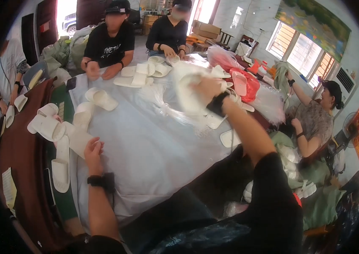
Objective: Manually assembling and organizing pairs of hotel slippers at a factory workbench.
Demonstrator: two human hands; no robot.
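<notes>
My left hand [94, 153] is at the left of the table, fingers loosely bent and apart, with nothing visible in it. It is right beside a white slipper [77, 139] in a loose cluster of white slippers. Stretched out over the far right part of the table, my right hand [208, 92] grips a white slipper [184, 89]; motion smears both, and the fingertips are partly hidden. Beyond it, more white slippers [139, 75] lie in a pile. A bundle of clear plastic strips [158, 101] rests on the table's grey cover.
The grey-covered table [145, 156] fills the middle. Two people [110, 51] work at its far side, another person [315, 114] at the right and one [12, 72] at the left. A pink slipper [239, 83] and red plastic bag [251, 86] lie far right. Sacks [321, 178] stand lower right.
</notes>
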